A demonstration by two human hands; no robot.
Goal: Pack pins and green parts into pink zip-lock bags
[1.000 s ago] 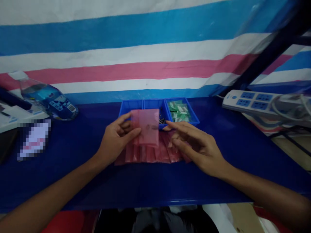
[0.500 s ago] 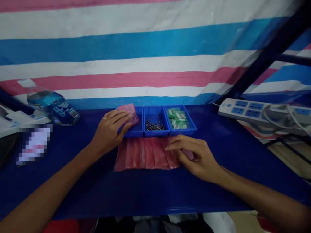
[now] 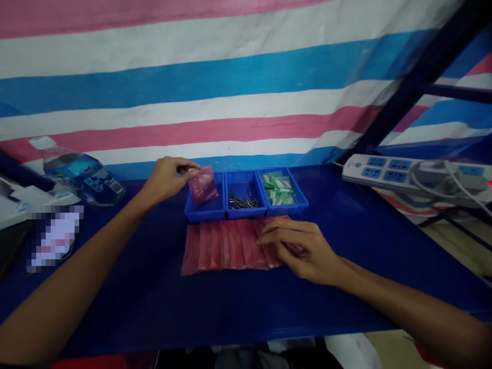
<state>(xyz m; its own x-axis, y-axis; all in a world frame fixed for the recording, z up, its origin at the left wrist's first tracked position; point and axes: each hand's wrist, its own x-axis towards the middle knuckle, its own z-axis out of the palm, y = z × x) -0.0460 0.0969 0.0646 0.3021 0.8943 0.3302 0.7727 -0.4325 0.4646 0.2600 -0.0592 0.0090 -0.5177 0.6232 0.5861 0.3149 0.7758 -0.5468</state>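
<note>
My left hand (image 3: 169, 177) pinches the upper left corner of a small pink plastic bag (image 3: 204, 185) between thumb and fingers. The bag hangs tilted over the left compartment of a blue bin set (image 3: 205, 214). My right hand (image 3: 302, 248) hovers at or rests on the right end of a row of overlapping pink plastic bags (image 3: 230, 245), which lie flat in front of the bins. Its fingers are bent and apart from the thumb, with pink film visible between them. Whether the fingertips press on the film is unclear. Small dark metal pins (image 3: 243, 201) fill part of the middle bin.
Green-and-white small packets (image 3: 280, 188) lie in the right bin. A power strip (image 3: 395, 171) with plugged cables stands at the right. To the left are a bottle (image 3: 84, 171), another white power strip (image 3: 33, 202) and a blurred-out item (image 3: 56, 238). A striped sheet (image 3: 230, 72) hangs behind the blue table (image 3: 154, 302).
My left hand has moved up and back from over the left bin and now grips the pink bag by its corner. The right hand has barely moved.
</note>
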